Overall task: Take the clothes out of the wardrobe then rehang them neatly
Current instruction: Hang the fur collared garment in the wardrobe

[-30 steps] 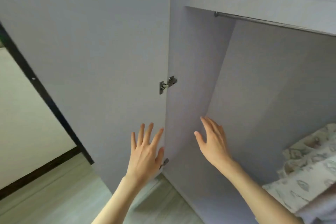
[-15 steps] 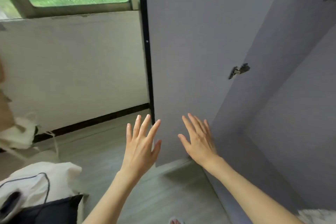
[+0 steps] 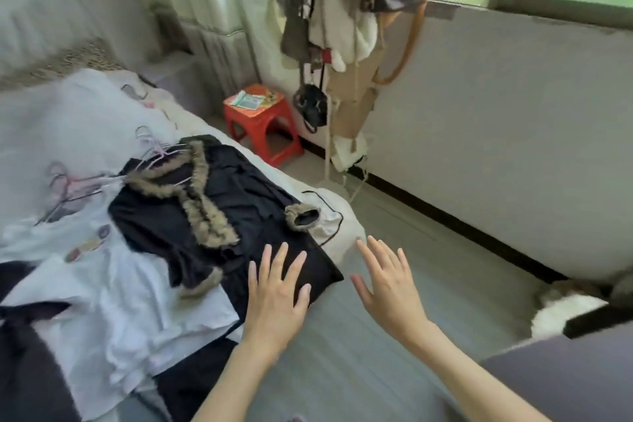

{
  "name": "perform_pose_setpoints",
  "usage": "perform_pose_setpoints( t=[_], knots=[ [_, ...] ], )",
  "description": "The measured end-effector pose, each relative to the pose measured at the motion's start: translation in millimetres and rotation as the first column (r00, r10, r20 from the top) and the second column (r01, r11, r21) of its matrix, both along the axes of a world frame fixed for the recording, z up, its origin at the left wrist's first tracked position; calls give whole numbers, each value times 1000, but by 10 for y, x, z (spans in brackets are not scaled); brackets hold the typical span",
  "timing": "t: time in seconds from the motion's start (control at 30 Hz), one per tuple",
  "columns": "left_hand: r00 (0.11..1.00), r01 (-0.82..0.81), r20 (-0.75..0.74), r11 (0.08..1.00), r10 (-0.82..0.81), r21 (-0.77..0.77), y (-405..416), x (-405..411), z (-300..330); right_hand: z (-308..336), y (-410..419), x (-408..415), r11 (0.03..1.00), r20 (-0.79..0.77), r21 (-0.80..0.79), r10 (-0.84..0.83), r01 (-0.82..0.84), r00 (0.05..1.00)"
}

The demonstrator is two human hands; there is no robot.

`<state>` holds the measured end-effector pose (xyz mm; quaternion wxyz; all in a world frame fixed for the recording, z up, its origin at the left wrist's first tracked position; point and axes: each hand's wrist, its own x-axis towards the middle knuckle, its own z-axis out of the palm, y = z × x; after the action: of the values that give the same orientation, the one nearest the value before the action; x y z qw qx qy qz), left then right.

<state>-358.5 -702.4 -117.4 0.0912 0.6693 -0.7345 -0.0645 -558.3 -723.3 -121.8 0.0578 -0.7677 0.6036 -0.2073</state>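
Beside the window, clothes (image 3: 144, 250) lie heaped on the bed (image 3: 68, 120), out of the wardrobe; rehanging seems due; left hand (image 3: 274, 298) and right hand (image 3: 387, 288) hover spread, holding nothing; next, grasp the fur-trimmed black garment (image 3: 205, 212) by its hanger (image 3: 154, 154).

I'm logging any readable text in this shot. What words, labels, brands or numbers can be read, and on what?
None can be read.
Printed papers on the red stool: print too blurred to read.
Small coloured motifs on the white garment: no legible lettering.
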Motion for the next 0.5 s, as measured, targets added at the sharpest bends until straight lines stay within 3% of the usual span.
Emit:
perform_pose_setpoints(
  t=[0.23,0.5],
  knots=[
    [927,-364,-40,921,372,138,377,1226,-217,-120,-326,1327,940,-63,114,331,-323,942],
    [843,-482,-137,844,520,236,501,2317,-586,-479,-426,2539,852,-2,284,460,-440,888]
  ],
)
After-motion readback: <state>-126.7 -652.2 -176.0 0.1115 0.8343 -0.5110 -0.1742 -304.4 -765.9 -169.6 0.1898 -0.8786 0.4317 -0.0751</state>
